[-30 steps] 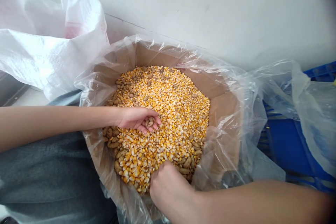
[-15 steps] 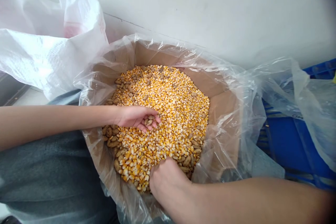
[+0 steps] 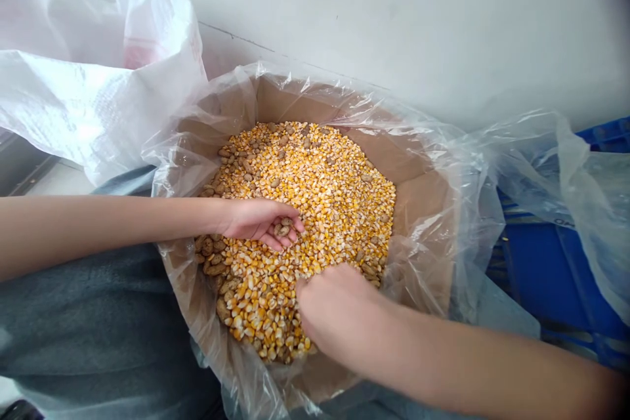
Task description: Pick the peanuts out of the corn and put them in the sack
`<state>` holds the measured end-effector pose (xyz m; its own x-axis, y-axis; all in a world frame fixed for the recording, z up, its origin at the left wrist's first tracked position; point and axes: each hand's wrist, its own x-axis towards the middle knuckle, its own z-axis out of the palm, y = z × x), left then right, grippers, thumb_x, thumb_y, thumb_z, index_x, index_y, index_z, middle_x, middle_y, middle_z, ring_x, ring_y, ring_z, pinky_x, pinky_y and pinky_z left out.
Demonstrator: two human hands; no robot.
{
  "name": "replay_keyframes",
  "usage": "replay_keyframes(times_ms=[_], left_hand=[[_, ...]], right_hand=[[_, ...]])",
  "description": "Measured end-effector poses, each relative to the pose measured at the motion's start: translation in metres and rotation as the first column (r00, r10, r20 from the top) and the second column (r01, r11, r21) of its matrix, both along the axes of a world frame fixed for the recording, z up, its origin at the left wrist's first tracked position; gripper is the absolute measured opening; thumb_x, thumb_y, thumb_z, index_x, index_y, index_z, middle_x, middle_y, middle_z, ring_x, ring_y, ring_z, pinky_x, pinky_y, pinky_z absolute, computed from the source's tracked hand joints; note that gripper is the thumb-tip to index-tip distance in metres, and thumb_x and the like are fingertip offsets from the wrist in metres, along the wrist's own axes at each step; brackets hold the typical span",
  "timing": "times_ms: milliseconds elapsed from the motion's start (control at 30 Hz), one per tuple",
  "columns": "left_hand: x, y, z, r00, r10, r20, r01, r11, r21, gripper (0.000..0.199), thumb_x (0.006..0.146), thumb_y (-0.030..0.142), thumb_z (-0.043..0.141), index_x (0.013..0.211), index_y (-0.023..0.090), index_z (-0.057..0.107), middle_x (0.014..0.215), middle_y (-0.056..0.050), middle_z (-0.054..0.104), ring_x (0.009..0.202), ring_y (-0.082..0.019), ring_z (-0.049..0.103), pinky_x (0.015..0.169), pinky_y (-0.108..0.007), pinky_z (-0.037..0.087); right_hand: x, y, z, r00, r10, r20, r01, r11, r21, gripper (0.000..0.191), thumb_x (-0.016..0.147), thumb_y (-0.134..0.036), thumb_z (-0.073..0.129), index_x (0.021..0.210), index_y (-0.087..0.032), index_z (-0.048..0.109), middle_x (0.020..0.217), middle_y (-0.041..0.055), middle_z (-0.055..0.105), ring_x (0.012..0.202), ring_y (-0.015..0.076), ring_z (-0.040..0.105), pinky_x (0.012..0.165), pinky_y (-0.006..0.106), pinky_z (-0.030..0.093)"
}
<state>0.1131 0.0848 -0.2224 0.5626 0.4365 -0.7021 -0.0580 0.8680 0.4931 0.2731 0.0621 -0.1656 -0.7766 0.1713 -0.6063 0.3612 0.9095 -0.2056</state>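
- Dark grey cloth [image 3: 88, 328] lies at lower left, close beside the rim of the cardboard box [image 3: 423, 203].
- The right hand [image 3: 335, 305] reaches in over the near rim, knuckles up; its fingertips are hidden, so whether they pinch anything cannot be told.
- The left hand [image 3: 263, 223] crosses the left rim palm up, fingers half curled around a small handful of peanuts [image 3: 283, 228], just above the corn kernels [image 3: 325, 177].
- Between the hands runs a narrow open strip; wider room spreads beyond them towards the far wall of the box.
- More peanuts [image 3: 210, 254] bank along the left edge of the corn.
- Clear plastic liner [image 3: 418, 275] drapes over the rim all round.
- Outside stand a blue crate [image 3: 541, 269], right, and a white sack [image 3: 93, 98], left; behind rises a pale wall [image 3: 394, 13].
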Motion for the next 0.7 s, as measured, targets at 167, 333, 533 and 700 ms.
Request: replay_keyframes(times_ms=[167, 333, 533, 700], left_hand=[[0.005, -0.005, 0.001, 0.998, -0.037, 0.046, 0.038, 0.999, -0.023, 0.024, 0.073, 0.035, 0.045, 0.076, 0.014, 0.055, 0.068, -0.001, 0.055, 0.065, -0.009, 0.050, 0.070, -0.025, 0.039], [0.008, -0.010, -0.002, 0.995, -0.035, 0.094, 0.036, 0.999, -0.010, 0.017, 0.071, 0.029, 0.047, 0.071, 0.014, 0.053, 0.063, 0.001, 0.053, 0.061, -0.009, 0.049, 0.065, -0.026, 0.041], [0.006, -0.007, -0.005, 0.999, -0.024, 0.033, 0.025, 0.999, -0.025, 0.018, 0.071, 0.029, 0.045, 0.070, 0.014, 0.053, 0.062, 0.001, 0.052, 0.057, -0.008, 0.047, 0.055, -0.020, 0.038], [0.005, -0.006, -0.003, 0.999, -0.050, -0.008, 0.050, 0.998, -0.037, 0.024, 0.072, 0.037, 0.046, 0.074, 0.015, 0.055, 0.066, 0.001, 0.051, 0.059, -0.007, 0.047, 0.053, -0.019, 0.036]], right_hand=[[0.005, 0.039, 0.006, 0.936, -0.236, -0.262, 0.259, 0.964, 0.056, 0.020, 0.076, -0.029, 0.042, 0.078, -0.019, 0.058, 0.068, 0.0017, 0.062, 0.060, 0.0129, 0.056, 0.051, 0.023, 0.033], [0.000, 0.040, -0.015, 0.864, -0.239, -0.443, 0.271, 0.963, 0.008, 0.018, 0.077, -0.031, 0.042, 0.082, -0.019, 0.055, 0.075, 0.0000, 0.061, 0.066, 0.0124, 0.055, 0.055, 0.023, 0.034], [0.001, 0.042, -0.006, 0.868, -0.153, -0.473, 0.224, 0.970, 0.097, 0.021, 0.080, -0.030, 0.038, 0.091, -0.018, 0.052, 0.079, 0.0020, 0.061, 0.070, 0.0147, 0.056, 0.056, 0.025, 0.037], [0.013, 0.035, -0.001, 0.987, -0.131, -0.090, 0.145, 0.976, 0.163, 0.012, 0.070, -0.021, 0.052, 0.062, -0.016, 0.058, 0.055, 0.0053, 0.059, 0.056, 0.0172, 0.057, 0.050, 0.026, 0.037]])
